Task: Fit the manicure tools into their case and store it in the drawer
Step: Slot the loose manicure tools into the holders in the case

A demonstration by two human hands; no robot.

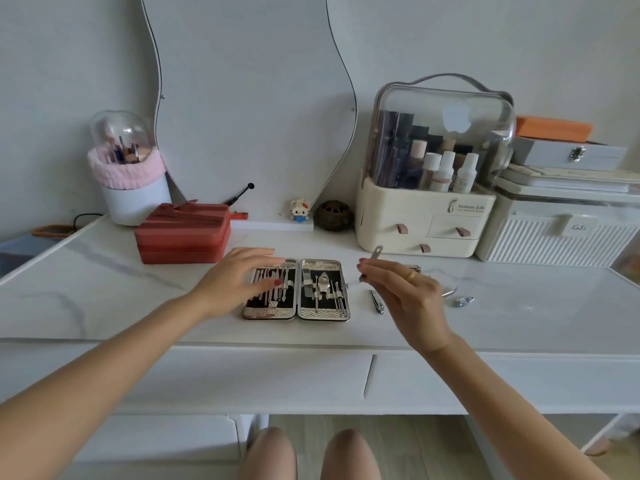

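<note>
An open manicure case (pixel 296 315) with a silver rim and black lining lies flat on the white table, several steel tools strapped in both halves. My left hand (pixel 239 277) rests flat on the case's left half, fingers straight. My right hand (pixel 401 289) hovers just right of the case and pinches a slim metal tool (pixel 375 252) that sticks up from my fingertips. A small nail clipper (pixel 376 302) lies on the table right of the case. Another clipper (pixel 414 268) shows behind my right hand, and two more small metal tools (pixel 464 301) lie further right.
A red zipped box (pixel 183 233) stands behind the case on the left. A cream cosmetics organiser (pixel 422 223) and a white ribbed bin (pixel 554 237) line the back right. Two drawer fronts (pixel 263 379) sit under the table's front edge. My knees show below.
</note>
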